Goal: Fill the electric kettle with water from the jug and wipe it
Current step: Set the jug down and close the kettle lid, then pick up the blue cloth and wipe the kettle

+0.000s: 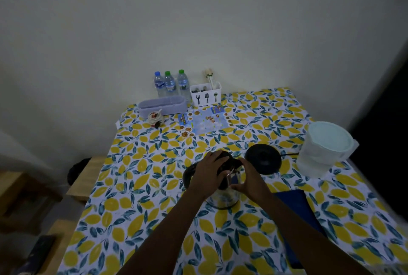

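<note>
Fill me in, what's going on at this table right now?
A person has both hands on the electric kettle mid-table: left hand over its dark lid, right hand around the steel body. The kettle is off its black base, which sits just behind it. The water jug stands untouched to the right, lid on. A blue cloth lies near the right forearm. No pouring or wiping has visibly begun.

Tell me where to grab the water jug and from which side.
Probably around the jug's clear body, from its left side, facing the kettle. It stands upright, lid on, and no handle is plainly visible. The right hand is nearer.
</note>
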`<act>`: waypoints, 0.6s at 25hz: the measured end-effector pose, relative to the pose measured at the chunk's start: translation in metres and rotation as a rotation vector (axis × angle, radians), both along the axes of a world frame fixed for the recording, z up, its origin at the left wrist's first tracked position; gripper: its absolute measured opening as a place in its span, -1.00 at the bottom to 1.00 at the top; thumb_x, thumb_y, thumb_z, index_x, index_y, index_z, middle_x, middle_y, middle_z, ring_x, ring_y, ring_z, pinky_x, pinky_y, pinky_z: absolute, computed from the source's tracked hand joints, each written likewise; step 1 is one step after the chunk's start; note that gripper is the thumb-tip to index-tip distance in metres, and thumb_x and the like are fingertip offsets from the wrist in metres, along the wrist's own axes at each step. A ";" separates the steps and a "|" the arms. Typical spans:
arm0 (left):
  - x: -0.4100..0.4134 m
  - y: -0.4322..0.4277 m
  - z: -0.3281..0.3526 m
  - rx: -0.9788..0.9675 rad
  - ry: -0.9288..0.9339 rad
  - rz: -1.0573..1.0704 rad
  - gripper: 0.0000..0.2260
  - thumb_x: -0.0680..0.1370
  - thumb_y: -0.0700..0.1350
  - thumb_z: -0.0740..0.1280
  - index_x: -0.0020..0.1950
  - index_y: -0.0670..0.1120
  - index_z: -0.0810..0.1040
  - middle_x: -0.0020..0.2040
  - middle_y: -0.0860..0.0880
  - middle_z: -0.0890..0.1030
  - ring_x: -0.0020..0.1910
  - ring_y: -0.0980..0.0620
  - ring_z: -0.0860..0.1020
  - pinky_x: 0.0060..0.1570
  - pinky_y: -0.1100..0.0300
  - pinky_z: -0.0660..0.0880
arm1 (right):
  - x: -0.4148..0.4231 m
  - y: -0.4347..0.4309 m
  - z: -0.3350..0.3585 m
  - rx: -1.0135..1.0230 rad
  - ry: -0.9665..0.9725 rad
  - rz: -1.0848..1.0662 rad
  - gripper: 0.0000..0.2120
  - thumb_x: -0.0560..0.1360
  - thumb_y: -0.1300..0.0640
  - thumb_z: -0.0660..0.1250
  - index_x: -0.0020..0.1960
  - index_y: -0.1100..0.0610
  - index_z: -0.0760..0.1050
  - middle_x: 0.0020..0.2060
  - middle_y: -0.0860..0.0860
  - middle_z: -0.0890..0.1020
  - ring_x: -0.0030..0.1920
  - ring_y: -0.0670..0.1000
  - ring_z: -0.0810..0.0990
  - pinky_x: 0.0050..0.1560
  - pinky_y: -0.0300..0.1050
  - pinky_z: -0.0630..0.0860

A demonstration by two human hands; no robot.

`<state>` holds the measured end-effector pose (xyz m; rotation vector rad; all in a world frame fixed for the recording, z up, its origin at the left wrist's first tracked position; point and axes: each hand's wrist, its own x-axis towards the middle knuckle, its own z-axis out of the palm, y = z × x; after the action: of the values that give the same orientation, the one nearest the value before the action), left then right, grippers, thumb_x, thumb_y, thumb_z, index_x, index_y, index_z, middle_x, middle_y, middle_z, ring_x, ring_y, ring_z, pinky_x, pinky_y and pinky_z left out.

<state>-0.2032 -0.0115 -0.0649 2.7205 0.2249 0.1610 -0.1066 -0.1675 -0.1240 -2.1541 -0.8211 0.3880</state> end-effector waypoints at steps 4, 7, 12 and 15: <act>0.004 -0.003 -0.008 0.024 -0.005 0.056 -0.61 0.62 0.07 0.16 0.44 0.03 0.34 0.54 -0.07 0.22 0.51 -0.19 0.12 0.45 -0.19 0.19 | 0.001 0.000 -0.001 0.016 -0.010 0.006 -0.05 0.30 -0.05 0.56 0.50 0.16 0.11 0.47 0.10 0.30 0.43 0.08 0.32 0.33 -0.07 0.32; 0.008 -0.005 -0.009 0.076 0.009 0.064 -0.63 0.62 0.07 0.16 0.42 0.04 0.36 0.54 -0.09 0.21 0.50 -0.24 0.12 0.45 -0.19 0.19 | 0.001 0.000 0.000 0.037 -0.015 0.017 -0.07 0.30 -0.04 0.56 0.49 0.15 0.14 0.44 0.10 0.33 0.40 0.08 0.35 0.30 -0.09 0.35; 0.010 -0.007 -0.003 0.084 0.048 0.060 -0.62 0.62 0.04 0.18 0.43 0.03 0.35 0.54 -0.09 0.21 0.51 -0.22 0.10 0.44 -0.18 0.17 | 0.003 -0.007 0.000 0.056 -0.030 0.054 -0.05 0.34 -0.05 0.52 0.53 0.14 0.06 0.49 0.00 0.21 0.46 -0.04 0.21 0.38 -0.11 0.25; 0.011 -0.016 -0.004 0.058 0.008 0.052 -0.64 0.63 0.00 0.17 0.42 0.00 0.36 0.52 -0.07 0.26 0.53 -0.17 0.08 0.45 -0.23 0.15 | 0.005 -0.025 -0.004 0.072 -0.040 0.070 -0.06 0.35 -0.07 0.50 0.55 0.06 0.02 0.47 -0.14 0.09 0.45 -0.14 0.10 0.40 -0.13 0.19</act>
<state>-0.1924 -0.0279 -0.0691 2.7746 0.2981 0.1734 -0.1019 -0.1924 -0.1284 -2.0764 -0.9209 0.3462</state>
